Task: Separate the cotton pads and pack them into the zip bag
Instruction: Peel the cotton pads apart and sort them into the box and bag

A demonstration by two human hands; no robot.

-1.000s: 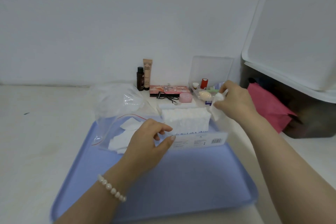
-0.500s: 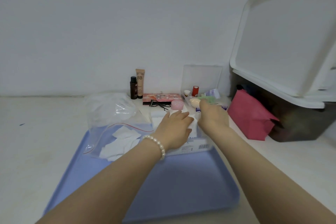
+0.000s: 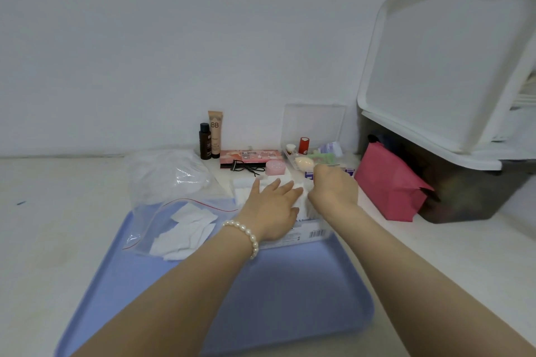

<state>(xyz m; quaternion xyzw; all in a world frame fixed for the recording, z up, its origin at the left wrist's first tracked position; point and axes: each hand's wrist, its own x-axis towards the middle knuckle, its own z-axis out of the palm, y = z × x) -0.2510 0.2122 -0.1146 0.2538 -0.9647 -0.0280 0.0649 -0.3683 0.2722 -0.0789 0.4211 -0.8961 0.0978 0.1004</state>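
A white stack of cotton pads (image 3: 240, 193) lies in its clear package (image 3: 307, 233) at the far edge of the blue tray (image 3: 261, 298). My left hand (image 3: 272, 206), with a pearl bracelet on the wrist, rests flat on top of the stack with straight fingers. My right hand (image 3: 333, 185) sits at the stack's right end with its fingers curled down onto a pad; the fingertips are hidden. To the left the clear zip bag (image 3: 150, 220) with a red seal lies open on the tray, and several loose pads (image 3: 185, 232) are inside it.
Behind the tray are a crumpled plastic bag (image 3: 168, 174), a dark bottle (image 3: 205, 140), a BB tube (image 3: 215, 133), a makeup palette (image 3: 249, 156), a pink jar (image 3: 275, 167) and a clear box (image 3: 313, 124). A pink pouch (image 3: 388, 185) and a dark bin (image 3: 464, 197) with a white lid (image 3: 443, 66) stand right.
My left hand moved from the package's front up onto the stack. My right hand, which held a pad off to the right, came back to the stack's right end.
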